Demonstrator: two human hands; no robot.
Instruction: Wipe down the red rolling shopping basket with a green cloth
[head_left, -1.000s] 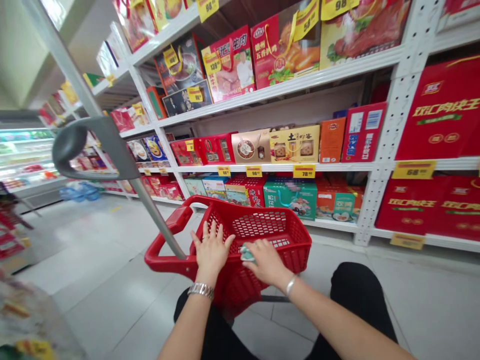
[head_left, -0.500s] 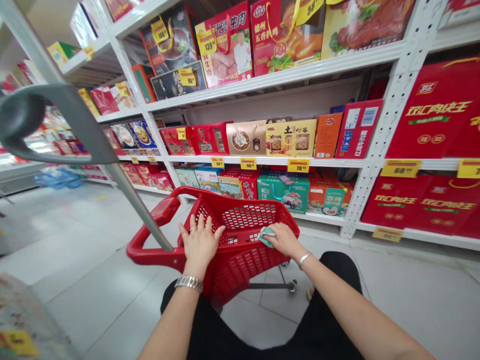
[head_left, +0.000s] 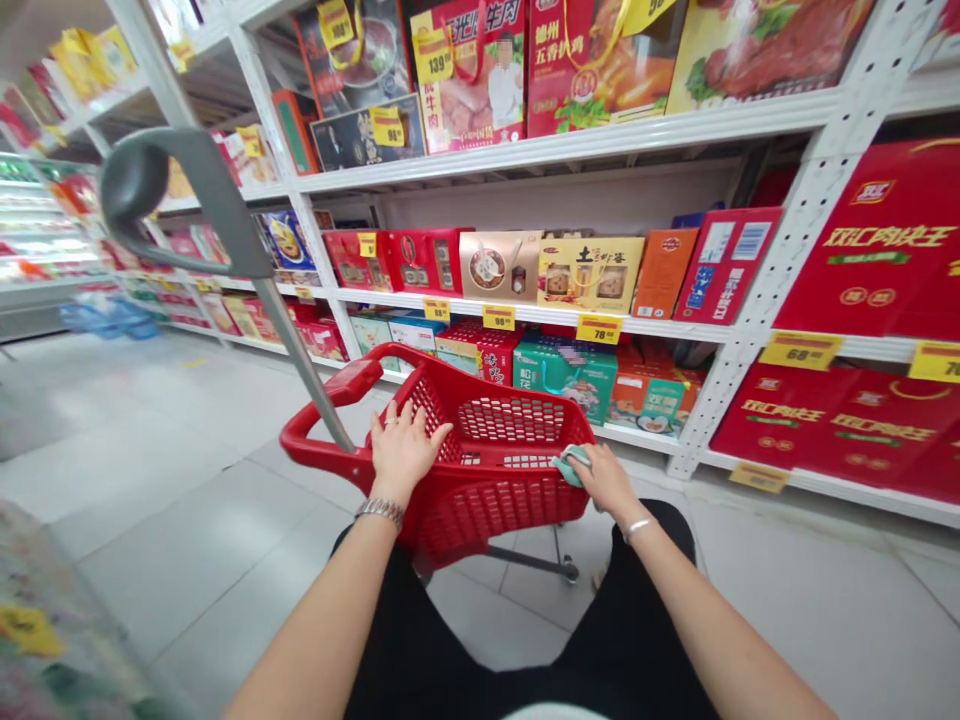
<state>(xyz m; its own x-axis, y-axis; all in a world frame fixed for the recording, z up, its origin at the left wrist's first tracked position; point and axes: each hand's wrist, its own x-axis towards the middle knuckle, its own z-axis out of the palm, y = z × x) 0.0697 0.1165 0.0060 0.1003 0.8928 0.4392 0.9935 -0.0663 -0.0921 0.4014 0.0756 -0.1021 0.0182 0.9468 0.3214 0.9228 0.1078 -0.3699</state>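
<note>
The basket (head_left: 487,515) stands just ahead of us, its length running away. Our left hand (head_left: 401,450) lies flat, fingers spread, on its near rim; our right hand (head_left: 606,482) pinches a cloth (head_left: 568,462) against the right corner.

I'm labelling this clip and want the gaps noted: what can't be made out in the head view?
All in the head view:
Green cloth: mostly covered by the right hand; only a corner shows.
Red basket: most of its floor is hidden by its near wall.
Green box on the low shelf: top print is pixelated.
Goods at bottom left: blurred and cut by the frame edge.
Left hand: palm side unseen, facing the rim.
</note>
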